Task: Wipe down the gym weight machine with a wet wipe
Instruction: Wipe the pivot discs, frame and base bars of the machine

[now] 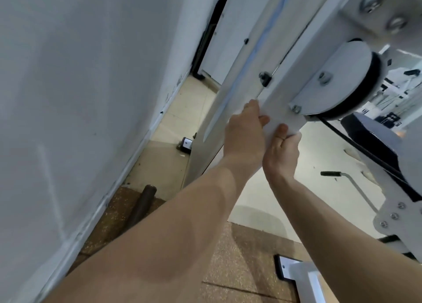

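The white frame post (249, 58) of the weight machine slants up through the middle of the view, with a black-rimmed pulley wheel (347, 83) bolted to its right side. A white wet wipe (280, 122) lies against the post just below the pulley bracket. My left hand (244, 131) grips the wipe's left edge, fingers curled round it on the post. My right hand (282, 153) pinches the wipe's lower right part between thumb and fingers. Both forearms reach up from the bottom of the view.
A white wall (80, 97) stands close on the left. A dark bar (142, 204) lies on the speckled rubber floor near the skirting. A black cable (365, 151) runs down from the pulley. A padded handle (331, 173) and more machine plates are at the right.
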